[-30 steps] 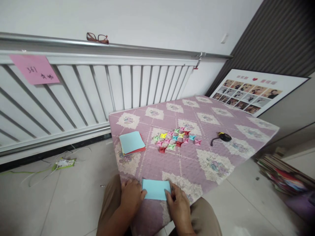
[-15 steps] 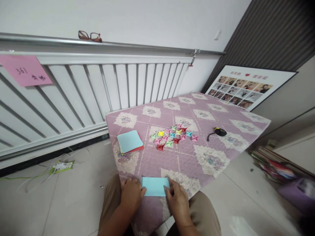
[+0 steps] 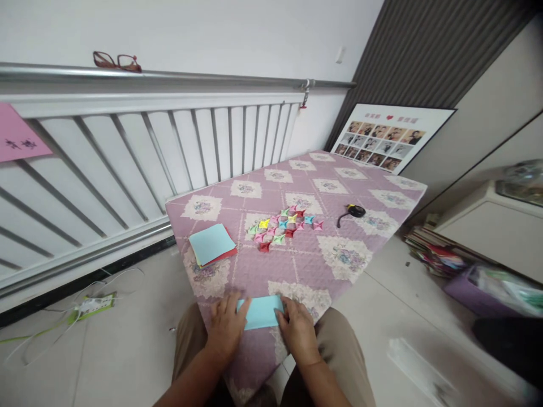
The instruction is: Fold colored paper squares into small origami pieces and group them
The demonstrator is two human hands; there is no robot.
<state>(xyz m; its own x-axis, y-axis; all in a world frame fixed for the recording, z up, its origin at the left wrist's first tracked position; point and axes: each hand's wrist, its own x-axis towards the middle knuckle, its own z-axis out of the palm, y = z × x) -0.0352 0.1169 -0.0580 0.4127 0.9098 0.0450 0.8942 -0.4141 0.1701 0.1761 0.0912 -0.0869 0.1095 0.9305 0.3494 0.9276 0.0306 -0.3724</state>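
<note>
2 hands [image 3: 227, 323] [image 3: 298, 328] touch a flat, oblong, light-blue paper [image 3: 262, 312].

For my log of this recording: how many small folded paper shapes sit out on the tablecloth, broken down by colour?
Pink shapes: 6
Red shapes: 3
Light green shapes: 3
Yellow shapes: 2
Blue shapes: 2
Total: 16
</note>
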